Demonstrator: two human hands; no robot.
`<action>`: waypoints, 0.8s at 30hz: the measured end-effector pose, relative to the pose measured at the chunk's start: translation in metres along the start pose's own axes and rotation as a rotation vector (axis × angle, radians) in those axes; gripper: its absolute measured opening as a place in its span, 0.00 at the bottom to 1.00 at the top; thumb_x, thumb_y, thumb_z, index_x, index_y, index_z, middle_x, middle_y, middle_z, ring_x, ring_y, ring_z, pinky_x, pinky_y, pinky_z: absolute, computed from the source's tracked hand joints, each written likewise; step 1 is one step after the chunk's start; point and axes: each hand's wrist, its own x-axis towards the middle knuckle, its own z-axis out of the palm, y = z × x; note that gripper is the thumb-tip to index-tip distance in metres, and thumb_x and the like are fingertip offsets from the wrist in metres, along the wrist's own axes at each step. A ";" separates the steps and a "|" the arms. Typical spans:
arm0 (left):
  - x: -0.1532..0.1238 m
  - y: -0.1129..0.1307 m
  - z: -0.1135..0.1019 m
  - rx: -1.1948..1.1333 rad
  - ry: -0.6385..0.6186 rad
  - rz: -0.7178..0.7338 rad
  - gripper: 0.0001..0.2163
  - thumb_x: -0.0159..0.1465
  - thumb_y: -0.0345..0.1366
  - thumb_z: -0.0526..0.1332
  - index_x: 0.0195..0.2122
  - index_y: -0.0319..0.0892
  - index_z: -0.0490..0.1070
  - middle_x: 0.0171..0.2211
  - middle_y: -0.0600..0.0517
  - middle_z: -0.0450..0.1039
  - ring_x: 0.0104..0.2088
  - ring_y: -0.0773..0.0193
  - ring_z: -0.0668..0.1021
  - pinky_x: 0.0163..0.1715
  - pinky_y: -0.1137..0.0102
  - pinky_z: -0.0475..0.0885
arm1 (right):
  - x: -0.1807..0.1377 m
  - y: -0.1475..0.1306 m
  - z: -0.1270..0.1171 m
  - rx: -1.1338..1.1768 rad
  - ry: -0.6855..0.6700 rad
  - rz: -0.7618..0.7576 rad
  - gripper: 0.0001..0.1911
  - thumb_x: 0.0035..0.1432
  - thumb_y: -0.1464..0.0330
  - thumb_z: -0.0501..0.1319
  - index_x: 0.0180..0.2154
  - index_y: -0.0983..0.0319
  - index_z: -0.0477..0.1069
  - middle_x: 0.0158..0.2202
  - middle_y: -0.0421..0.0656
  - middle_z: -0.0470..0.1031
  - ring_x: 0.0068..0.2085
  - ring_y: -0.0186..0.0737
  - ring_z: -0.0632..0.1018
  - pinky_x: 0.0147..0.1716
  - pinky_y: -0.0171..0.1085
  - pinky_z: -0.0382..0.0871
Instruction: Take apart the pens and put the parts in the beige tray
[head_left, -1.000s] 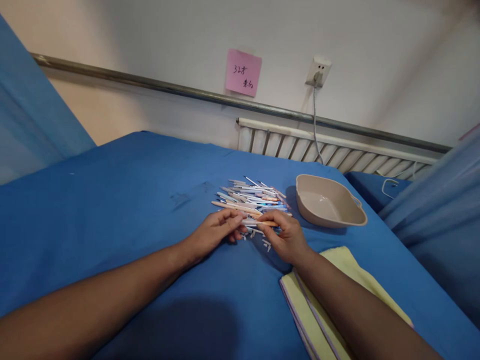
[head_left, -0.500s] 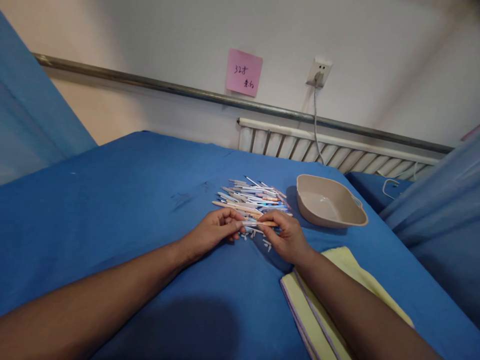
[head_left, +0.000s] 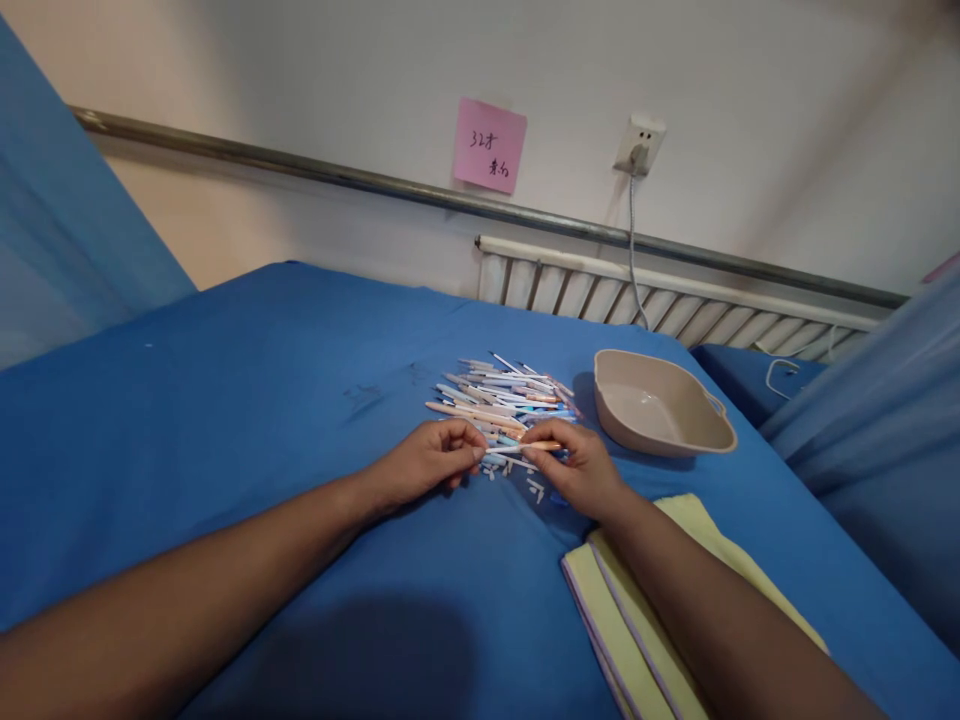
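My left hand (head_left: 439,455) pinches the left end of a thin white pen refill (head_left: 504,450) between thumb and fingertips. My right hand (head_left: 574,465) is closed around an orange pen barrel (head_left: 551,446), and the refill runs in line with it between the two hands. Fingers hide both the refill's tip and where it meets the barrel. Just behind the hands lies a pile of pen parts (head_left: 499,390), with pale barrels and thin white refills mixed together. Several small white pieces (head_left: 535,490) are scattered below the hands on the blue sheet.
To the right of the pile stands a beige plastic basin (head_left: 660,410). A folded yellow towel (head_left: 622,610) lies under my right forearm. Behind the blue-covered bed (head_left: 300,350) are a radiator (head_left: 570,285), a metal rail (head_left: 337,178) and a plugged-in cable (head_left: 632,240).
My right hand has shifted slightly right, away from the left. A thin white refill now shows between the hands where a thicker pale section showed before.
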 end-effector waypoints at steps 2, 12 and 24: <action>0.001 0.001 -0.003 -0.018 0.007 -0.007 0.10 0.56 0.40 0.61 0.33 0.38 0.67 0.21 0.57 0.68 0.16 0.75 0.66 0.16 0.78 0.58 | 0.001 0.006 -0.003 0.029 0.013 0.087 0.06 0.55 0.66 0.60 0.34 0.61 0.72 0.31 0.41 0.75 0.32 0.36 0.74 0.34 0.34 0.66; 0.004 -0.002 -0.005 -0.053 0.001 -0.026 0.11 0.57 0.41 0.61 0.35 0.38 0.67 0.23 0.57 0.68 0.17 0.75 0.66 0.17 0.77 0.58 | 0.002 0.012 -0.004 0.075 0.026 0.172 0.07 0.54 0.65 0.60 0.31 0.62 0.71 0.27 0.39 0.73 0.29 0.34 0.71 0.30 0.33 0.65; 0.002 0.000 -0.004 -0.113 -0.029 -0.006 0.13 0.58 0.41 0.61 0.39 0.37 0.69 0.24 0.56 0.69 0.19 0.74 0.67 0.20 0.77 0.60 | 0.002 0.013 -0.007 0.050 0.013 0.153 0.06 0.54 0.66 0.60 0.31 0.62 0.72 0.27 0.39 0.73 0.29 0.35 0.72 0.30 0.33 0.65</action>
